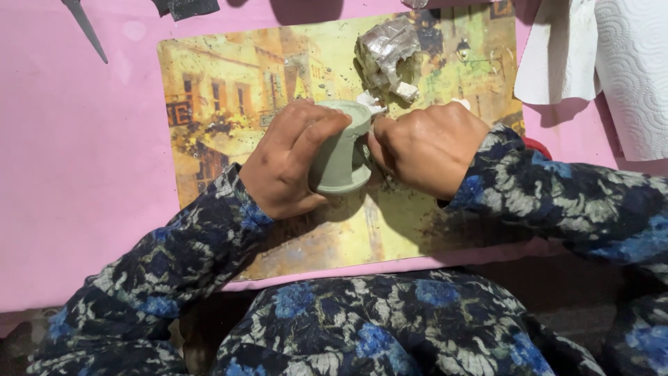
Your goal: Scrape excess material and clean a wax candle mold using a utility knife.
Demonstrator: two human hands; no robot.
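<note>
One pale green clay cup point(339, 157), gripped by left hand point(289, 163); right hand point(428, 150) curled against its side. One placemat point(229, 90); one clay lump point(390, 52) far.

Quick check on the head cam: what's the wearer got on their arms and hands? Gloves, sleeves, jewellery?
Both hands, the left hand and the right hand, are bare: no gloves, and no rings or watch visible from this angle. Both arms are in long sleeves reaching the wrists, of dark navy fabric with a floral print in blue and pale grey-cream. The same print covers the lap.
</note>
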